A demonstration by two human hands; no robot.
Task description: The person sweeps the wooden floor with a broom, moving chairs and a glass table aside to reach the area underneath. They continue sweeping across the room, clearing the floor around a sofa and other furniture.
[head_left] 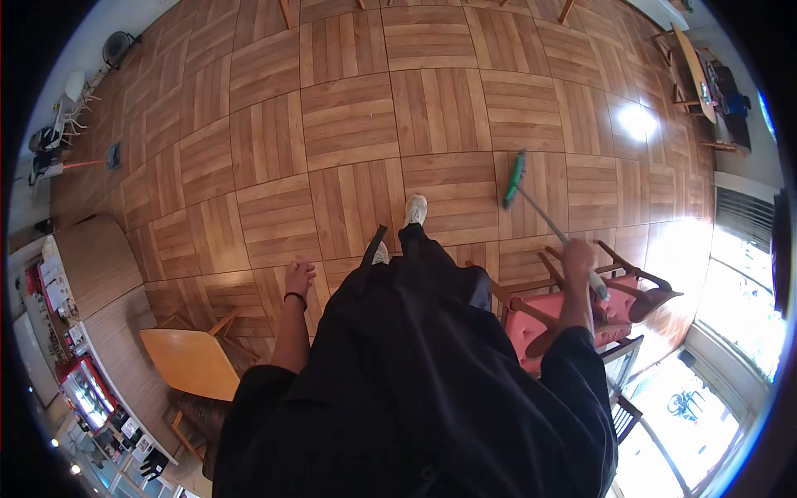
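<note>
1. Head view: the right hand (pixel 579 256) is wrapped round a broom (pixel 544 217) near the top of its handle; the left hand (pixel 300 278) hangs with fingers loosely curled, seemingly holding nothing.
2. Pink-seated chairs (pixel 516 332) crowd the right arm, so a wide swing could knock the handle against them; whether they touch now, I cannot tell.
3. A yellow-brown chair (pixel 191 361) stands to the left, limiting sideways steps.
4. The broom's green head (pixel 515 180) is out over the wooden floor (pixel 349 124), ahead and right of a shoe (pixel 416 209); pulled in carelessly, it might catch a foot.
5. Farther off are a fan (pixel 117 50) at left and a desk (pixel 694 75) at right.
</note>
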